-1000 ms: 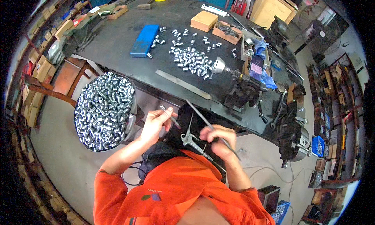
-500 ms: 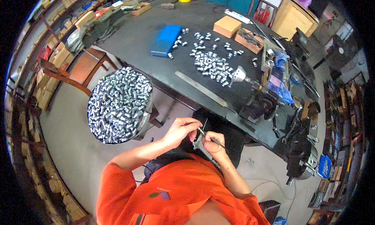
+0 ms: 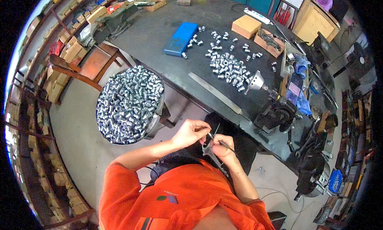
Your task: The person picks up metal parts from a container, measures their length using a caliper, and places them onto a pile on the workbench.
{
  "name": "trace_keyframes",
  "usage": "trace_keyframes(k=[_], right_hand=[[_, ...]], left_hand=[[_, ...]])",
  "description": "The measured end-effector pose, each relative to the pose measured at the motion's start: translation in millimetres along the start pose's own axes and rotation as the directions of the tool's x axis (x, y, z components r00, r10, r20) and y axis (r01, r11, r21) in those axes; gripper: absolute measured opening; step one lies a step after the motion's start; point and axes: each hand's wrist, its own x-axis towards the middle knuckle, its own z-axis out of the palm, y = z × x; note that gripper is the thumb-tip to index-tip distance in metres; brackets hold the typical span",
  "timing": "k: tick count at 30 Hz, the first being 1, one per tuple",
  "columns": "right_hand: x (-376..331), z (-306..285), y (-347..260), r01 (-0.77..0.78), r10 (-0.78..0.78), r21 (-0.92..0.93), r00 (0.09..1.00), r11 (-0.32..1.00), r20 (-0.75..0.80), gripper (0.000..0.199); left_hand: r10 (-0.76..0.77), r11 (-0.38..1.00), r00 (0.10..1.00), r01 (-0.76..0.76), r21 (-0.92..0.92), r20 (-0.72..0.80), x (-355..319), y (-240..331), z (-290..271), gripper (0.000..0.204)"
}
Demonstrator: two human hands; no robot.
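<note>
While the person sits below the near edge of the dark worktop (image 3: pixel 167 38), the left hand (image 3: pixel 190 133) pinches a small part, too small to tell, against the tip of a grey hand tool (image 3: pixel 210 150) that the right hand (image 3: pixel 224 149) grips closed. A round tray (image 3: pixel 159 110) heaped with shiny metal sleeves (image 3: pixel 129 104) stands just left of the hands.

- A single view, worn on the head, looks steeply down over an orange shoulder (image 3: pixel 179 198).
- It sits close above the hands (image 3: pixel 207 138), just below centre.
- The dark surface (image 3: pixel 159 34) runs from 12 to 4 o'clock.
- A tub of metal sleeves (image 3: pixel 129 104) lies at 9 o'clock.
- Fisheye bending curves the shelves (image 3: pixel 36 122) at the rim.
</note>
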Motion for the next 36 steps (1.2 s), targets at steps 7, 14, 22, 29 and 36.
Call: trace_keyframes(k=[7, 14, 22, 29, 36], right_hand=[[-12, -8, 11, -0.011, 0.012, 0.017, 0.998, 1.000, -0.061, 0.020], [-12, 0, -9, 0.089, -0.089, -0.083, 0.996, 0.993, -0.005, 0.013], [-19, -4, 16, 0.119, -0.136, -0.200, 0.988, 0.973, -0.074, 0.014], [-20, -6, 8, 0.073, -0.075, -0.042, 0.996, 0.996, -0.053, 0.015], [-21, -5, 8, 0.056, -0.058, -0.029, 0.996, 0.998, -0.067, 0.015]], left_hand=[[0.218, 0.817, 0.949, -0.051, 0.574, -0.227, 16, 30, -108, 0.020], [0.363, 0.150, 0.903, 0.189, 0.971, -0.232, 62, -22, -209, 0.027], [0.330, 0.073, 0.926, 0.170, 0.983, -0.185, 67, -22, -209, 0.021], [0.367, 0.033, 0.922, 0.118, 0.992, -0.122, 68, -22, -207, 0.012], [0.417, 0.021, 0.903, 0.100, 0.995, -0.100, 65, -19, -204, 0.014]])
